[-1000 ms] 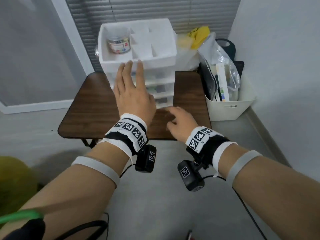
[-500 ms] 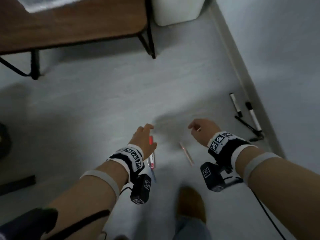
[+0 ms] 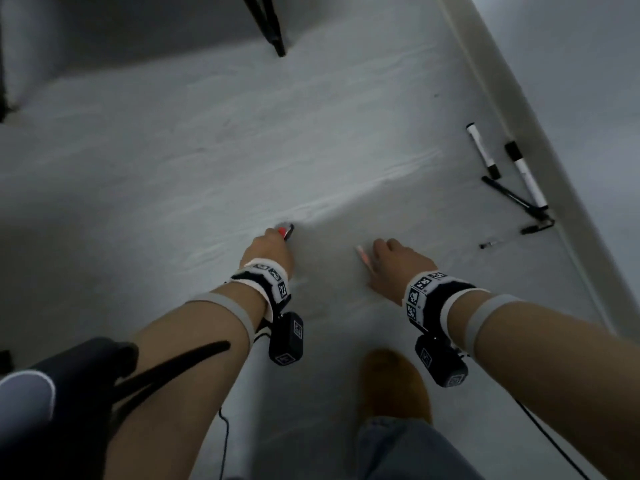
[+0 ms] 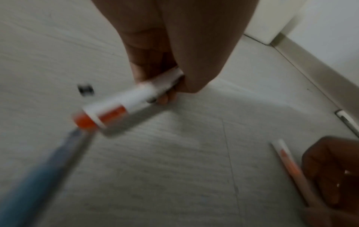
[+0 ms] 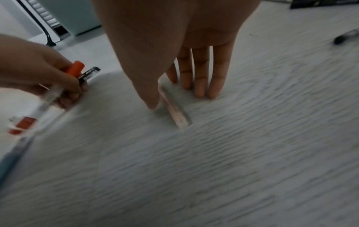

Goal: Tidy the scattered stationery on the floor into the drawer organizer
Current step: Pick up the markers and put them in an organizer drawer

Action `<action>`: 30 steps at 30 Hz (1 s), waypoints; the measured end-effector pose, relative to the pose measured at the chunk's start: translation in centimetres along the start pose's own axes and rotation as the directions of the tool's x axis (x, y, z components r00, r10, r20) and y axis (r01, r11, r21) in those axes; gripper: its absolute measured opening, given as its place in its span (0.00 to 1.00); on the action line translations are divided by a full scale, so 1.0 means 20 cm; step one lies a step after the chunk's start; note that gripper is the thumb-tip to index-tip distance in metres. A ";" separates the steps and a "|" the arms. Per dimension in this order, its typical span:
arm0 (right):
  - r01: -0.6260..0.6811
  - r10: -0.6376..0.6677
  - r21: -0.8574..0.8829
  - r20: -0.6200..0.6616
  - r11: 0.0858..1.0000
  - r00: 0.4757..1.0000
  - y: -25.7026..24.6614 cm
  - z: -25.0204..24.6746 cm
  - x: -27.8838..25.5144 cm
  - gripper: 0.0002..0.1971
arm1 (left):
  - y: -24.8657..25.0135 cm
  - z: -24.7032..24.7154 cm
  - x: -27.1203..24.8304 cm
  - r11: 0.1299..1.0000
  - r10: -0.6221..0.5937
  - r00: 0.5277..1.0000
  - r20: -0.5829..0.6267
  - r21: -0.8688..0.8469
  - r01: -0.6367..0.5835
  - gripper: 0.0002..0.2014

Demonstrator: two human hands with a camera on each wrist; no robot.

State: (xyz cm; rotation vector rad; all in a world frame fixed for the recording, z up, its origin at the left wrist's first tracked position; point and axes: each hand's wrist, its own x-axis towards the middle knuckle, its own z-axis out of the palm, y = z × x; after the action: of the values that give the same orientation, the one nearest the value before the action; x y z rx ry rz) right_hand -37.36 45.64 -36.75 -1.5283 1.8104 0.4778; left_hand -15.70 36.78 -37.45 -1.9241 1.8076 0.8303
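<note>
My left hand [image 3: 268, 249] is low at the floor and grips a white marker with an orange-red cap [image 4: 126, 106]; the cap [image 3: 282, 232] sticks out past the knuckles. A blurred blue pen [image 4: 38, 169] runs along under the marker, and whether the hand holds it too is unclear. To the right, a thin pink pen [image 5: 175, 110] lies on the floor. My right hand [image 3: 394, 261] stands over it with the thumb against one side and straight fingertips [image 5: 202, 90] on the floor at the other side. The drawer organizer is out of view.
Two white markers with black caps [image 3: 483, 150] [image 3: 526, 174] and several black pens [image 3: 512, 197] lie along the skirting board at the right. A black table leg [image 3: 270, 26] stands at the top. A brown slipper [image 3: 394, 382] is just behind my right hand.
The view swung from the table and organizer down to the floor. Both hands dropped; the left took hold of the orange-capped marker, and the right came down onto the pink pen.
</note>
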 end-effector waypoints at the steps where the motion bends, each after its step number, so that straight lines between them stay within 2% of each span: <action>1: 0.020 -0.020 -0.016 -0.008 1.000 1.000 -0.01 0.00 0.01 0.21 | -0.02 -0.02 0.01 1.000 0.004 1.000 0.000 -0.023 -0.004 0.13; 3: 0.064 -0.064 -0.043 0.000 0.997 0.998 -0.03 -0.01 0.03 0.17 | -0.07 -0.05 -0.02 0.984 -0.020 1.000 0.002 -0.177 0.020 0.10; 6: 0.068 -0.067 -0.017 0.027 0.998 0.997 -0.05 -0.05 0.03 0.16 | -0.20 -0.06 -0.12 0.899 -0.163 0.987 0.004 -0.410 0.150 0.09; 10: 0.073 -0.072 0.038 -0.028 0.997 0.997 -0.09 -0.05 0.05 0.12 | -0.36 0.02 -0.27 0.904 -0.238 0.968 0.083 -0.346 0.252 0.22; 12: 0.066 -0.058 0.093 -0.086 0.993 0.995 -0.10 -0.02 0.05 0.09 | -0.40 0.09 -0.32 0.910 -0.258 0.964 0.067 -0.317 0.266 0.26; 14: 0.044 -0.026 0.135 -0.128 0.990 0.991 -0.10 0.00 0.05 0.09 | -0.43 0.14 -0.36 0.903 -0.272 0.962 0.025 -0.338 0.264 0.23; 17: 0.027 -0.005 0.140 -0.156 0.990 0.988 -0.11 0.05 0.02 0.05 | -0.48 0.17 -0.39 0.860 -0.267 0.964 -0.012 -0.455 0.233 0.12; 20: 0.056 -0.038 0.131 -0.138 0.990 0.990 -0.17 0.10 -0.05 0.05 | -0.59 0.14 -0.42 0.822 -0.341 0.939 -0.048 -0.500 0.273 0.07; 23: 0.151 -0.141 0.149 -0.073 0.977 0.987 -0.34 0.17 -0.12 0.05 | -0.74 0.13 -0.50 0.792 -0.452 0.889 -0.071 -0.491 0.363 0.08; 26: 0.258 -0.261 0.173 -0.006 0.951 0.965 -0.56 0.26 -0.18 0.06 | -0.95 0.17 -0.64 0.750 -0.548 0.835 -0.040 -0.466 0.470 0.20; 28: 0.314 -0.324 0.179 0.028 0.932 0.946 -0.68 0.32 -0.19 0.06 | -1.10 0.20 -0.73 0.671 -0.658 0.753 0.019 -0.438 0.598 0.27; 30: 0.379 -0.391 0.165 0.043 0.910 0.919 -0.80 0.35 -0.17 0.07 | -1.25 0.24 -0.79 0.533 -0.768 0.632 0.107 -0.441 0.722 0.31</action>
State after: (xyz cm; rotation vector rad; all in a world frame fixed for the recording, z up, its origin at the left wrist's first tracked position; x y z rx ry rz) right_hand -19.97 49.06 -36.39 -1.6817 1.4028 0.1949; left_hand 8.18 54.58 -34.00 -2.7413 0.6266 0.8586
